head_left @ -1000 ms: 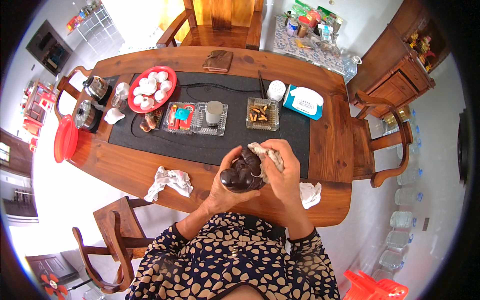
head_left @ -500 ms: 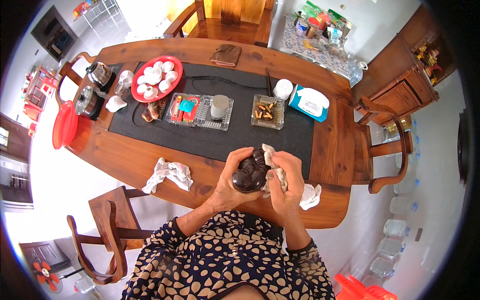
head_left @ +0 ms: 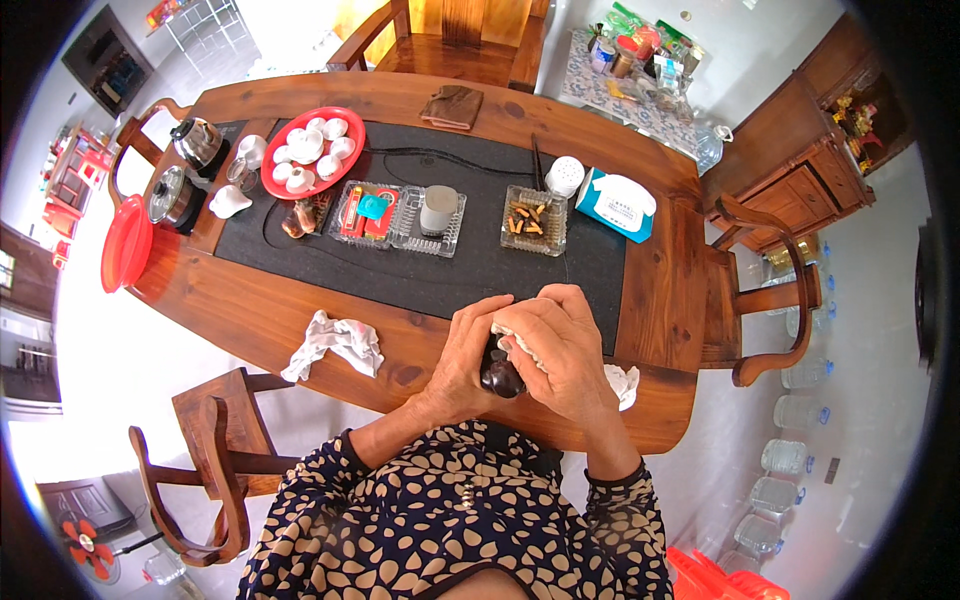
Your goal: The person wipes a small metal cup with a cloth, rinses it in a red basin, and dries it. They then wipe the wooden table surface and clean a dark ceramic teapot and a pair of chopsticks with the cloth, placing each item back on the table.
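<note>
My left hand point(head_left: 465, 355) grips a small dark glossy teapot-like vessel point(head_left: 500, 378) just above the near edge of the wooden table point(head_left: 300, 320). Pressed against the vessel from the right, my right hand point(head_left: 565, 350) holds a white cloth point(head_left: 520, 345). Both hands cover most of the vessel, so only its lower dark side shows.
A crumpled white cloth point(head_left: 335, 342) lies to the left, another point(head_left: 622, 385) to the right. On the black mat point(head_left: 450, 260) stand glass trays point(head_left: 400, 215), an ashtray point(head_left: 532, 220), a red plate of white cups point(head_left: 312, 152), a tissue box point(head_left: 618, 202). Kettles point(head_left: 185, 170) at far left; chairs around.
My hands have closed more tightly over the dark vessel and drawn nearer to my body; the right hand with the cloth now covers its top.
</note>
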Tool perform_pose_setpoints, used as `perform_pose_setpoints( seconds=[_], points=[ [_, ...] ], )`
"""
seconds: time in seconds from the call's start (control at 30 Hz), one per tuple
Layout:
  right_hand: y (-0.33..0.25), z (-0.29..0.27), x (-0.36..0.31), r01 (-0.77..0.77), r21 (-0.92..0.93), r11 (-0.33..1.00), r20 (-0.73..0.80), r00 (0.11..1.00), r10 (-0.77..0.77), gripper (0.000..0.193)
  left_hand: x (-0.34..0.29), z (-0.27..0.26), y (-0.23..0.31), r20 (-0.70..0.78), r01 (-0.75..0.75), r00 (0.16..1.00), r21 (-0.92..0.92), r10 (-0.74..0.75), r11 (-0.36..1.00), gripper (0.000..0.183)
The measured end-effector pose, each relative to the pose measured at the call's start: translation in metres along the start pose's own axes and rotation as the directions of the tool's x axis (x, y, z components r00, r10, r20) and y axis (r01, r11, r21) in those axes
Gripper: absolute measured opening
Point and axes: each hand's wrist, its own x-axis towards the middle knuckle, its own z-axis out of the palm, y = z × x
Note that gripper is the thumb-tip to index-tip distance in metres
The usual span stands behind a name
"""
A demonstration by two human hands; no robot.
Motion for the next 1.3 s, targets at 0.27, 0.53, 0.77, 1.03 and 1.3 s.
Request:
perform_pose_setpoints(
  seconds=[0.27,0.53,0.77,1.03,1.3],
  points=[
    [-0.002,-0.016,-0.017,-0.09,0.161,0.983,0.079,0.994,0.078,0.024,0.004,-0.002,0.0,-0.019,0.005,1.0,-0.015,-0.006,1.0,0.078],
    [0.011,-0.013,-0.059,-0.165,0.679,0.715,-0.043,0.964,0.264,0.025,-0.001,0.007,-0.002,0.056,-0.003,0.998,-0.171,0.012,0.985,0.079],
    [-0.009,-0.009,-0.037,-0.118,0.168,0.979,-0.14,0.98,0.142,0.028,0.004,-0.001,0.007,0.009,-0.111,0.994,0.039,0.11,0.993,0.081],
    [0.006,-0.002,-0.065,-0.103,0.773,0.625,-0.164,0.92,0.355,0.014,0.008,-0.012,-0.001,-0.033,-0.032,0.999,-0.206,0.026,0.978,0.084],
    [0.002,0.01,-0.037,-0.261,0.335,0.906,-0.239,0.906,0.349,0.016,-0.002,-0.007,0.0,-0.04,-0.05,0.998,-0.232,0.042,0.972,0.081]
  ],
)
